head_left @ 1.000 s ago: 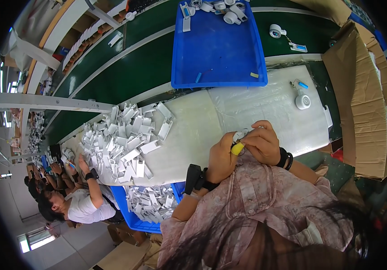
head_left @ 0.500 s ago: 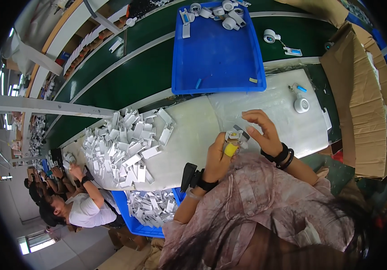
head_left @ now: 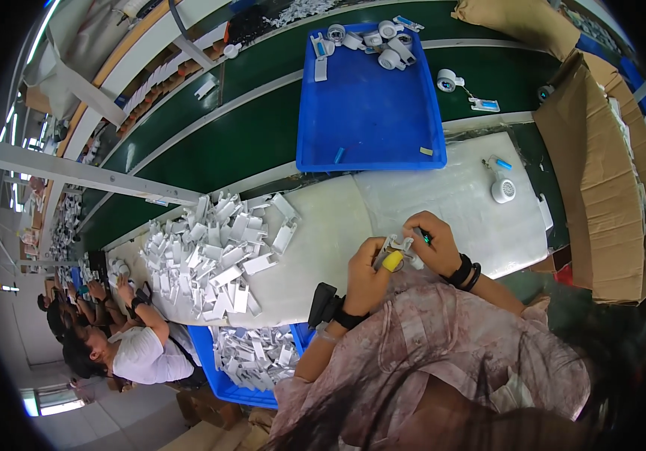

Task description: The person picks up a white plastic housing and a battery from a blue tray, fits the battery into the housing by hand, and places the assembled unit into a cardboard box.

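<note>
Past the pink shirt [head_left: 421, 319], the left hand [head_left: 366, 276] pinches a white part [head_left: 396, 244] with a yellow bit [head_left: 392, 261]. The right hand [head_left: 436, 246] is back at it, fingers curled, hold unclear, so 2 hands work now. Beyond sits a blue tray [head_left: 368, 113].

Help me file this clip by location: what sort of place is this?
Most likely a factory assembly workshop: a big heap of white plastic parts covers part of the worktop, a blue tray holds white round-headed units, and a co-worker works farther along.

Blue tray [head_left: 372, 113] — smooth plastic
</note>
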Demonstrator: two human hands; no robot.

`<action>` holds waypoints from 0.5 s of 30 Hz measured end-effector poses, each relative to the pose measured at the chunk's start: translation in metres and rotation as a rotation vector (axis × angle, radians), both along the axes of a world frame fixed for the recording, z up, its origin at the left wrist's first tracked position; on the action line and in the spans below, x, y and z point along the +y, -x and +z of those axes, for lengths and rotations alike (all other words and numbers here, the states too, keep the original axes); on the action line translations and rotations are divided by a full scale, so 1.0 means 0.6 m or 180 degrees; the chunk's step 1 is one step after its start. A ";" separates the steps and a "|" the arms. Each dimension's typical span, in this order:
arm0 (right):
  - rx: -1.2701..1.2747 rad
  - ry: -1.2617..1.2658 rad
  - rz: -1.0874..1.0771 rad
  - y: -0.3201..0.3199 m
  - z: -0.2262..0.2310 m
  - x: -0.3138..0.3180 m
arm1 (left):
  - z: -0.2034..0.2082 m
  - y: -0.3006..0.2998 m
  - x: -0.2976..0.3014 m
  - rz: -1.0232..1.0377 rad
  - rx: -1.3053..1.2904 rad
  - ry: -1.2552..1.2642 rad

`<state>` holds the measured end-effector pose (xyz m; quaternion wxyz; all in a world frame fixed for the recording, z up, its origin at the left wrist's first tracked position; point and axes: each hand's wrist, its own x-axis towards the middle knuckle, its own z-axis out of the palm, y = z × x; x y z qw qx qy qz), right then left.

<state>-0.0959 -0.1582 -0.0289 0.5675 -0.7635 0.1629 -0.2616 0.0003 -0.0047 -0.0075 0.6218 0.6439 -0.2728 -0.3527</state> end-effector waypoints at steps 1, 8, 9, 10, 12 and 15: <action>-0.0016 0.0084 -0.0023 0.000 0.004 0.002 | 0.001 0.003 0.000 0.0129 -0.0037 0.0063; -0.0035 0.0413 -0.0139 0.005 0.017 0.004 | 0.006 -0.001 0.007 -0.0105 0.0157 0.0036; -0.0036 0.0413 -0.0142 0.006 0.018 0.005 | 0.006 0.001 0.008 -0.0096 0.0156 0.0067; -0.0049 0.0395 -0.0139 0.007 0.019 0.007 | 0.006 0.002 0.009 -0.0088 0.0155 0.0097; -0.0062 0.0375 -0.0140 0.007 0.021 0.008 | 0.005 0.002 0.011 -0.0113 0.0149 0.0088; -0.0067 0.0428 -0.0156 0.009 0.023 0.010 | 0.017 0.003 0.011 -0.0166 0.0151 0.0059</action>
